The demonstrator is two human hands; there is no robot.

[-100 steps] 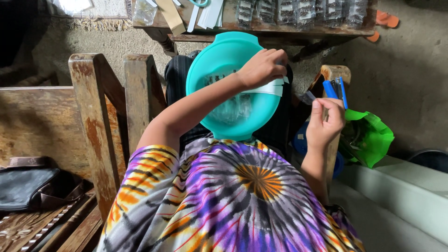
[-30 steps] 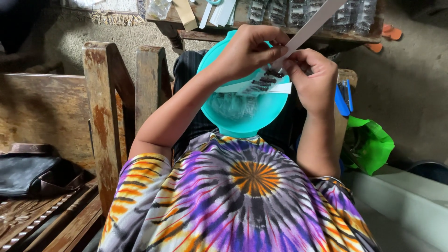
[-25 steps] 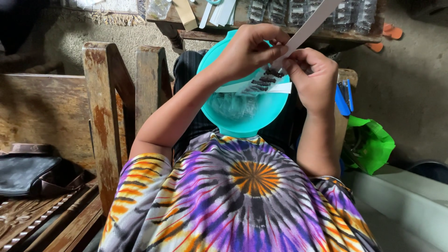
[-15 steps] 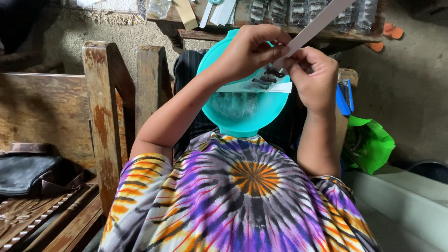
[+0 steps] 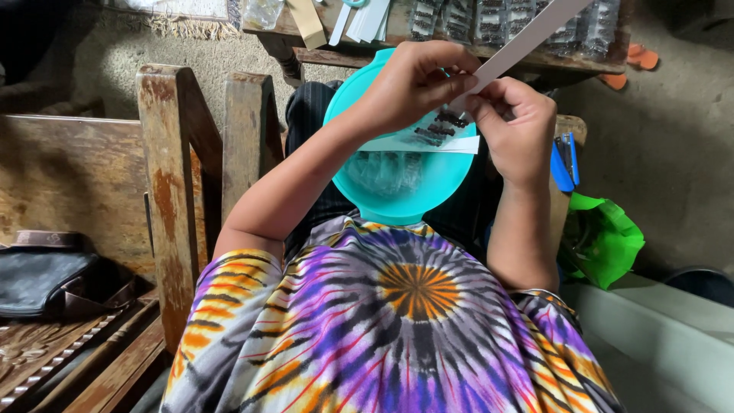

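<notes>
Head view shows you bent over a teal bowl (image 5: 397, 191) that rests in your lap, a bare patch of its inner wall showing under a clear packet of small dark pieces. Starting at the far left, a dark bag (image 5: 53, 279) lies on a wooden bench (image 5: 99, 359), and two worn wooden posts (image 5: 172, 176) stand just beside your left arm, close enough to crowd your elbow. Your left hand (image 5: 417, 84) is closed, thumb and fingers pinched on the lower end of a long white paper strip (image 5: 527, 34) above the bowl. Your right hand (image 5: 516, 126) is curled shut too, gripping the same strip and the top of the clear packet (image 5: 428, 141) just beside the left. A few seconds ago your hands were apart, the left on the bowl's rim and the right held off to the side; since then they have met over the bowl, the strip has come into play, and over the last second it has hardly shifted, so the packet's top edge looks to be the work in hand. To the right, a blue tool (image 5: 564, 160) sits on a wooden block, a green bag (image 5: 604, 241) lies near on the floor, and more filled packets (image 5: 505, 19) line the far table.
</notes>
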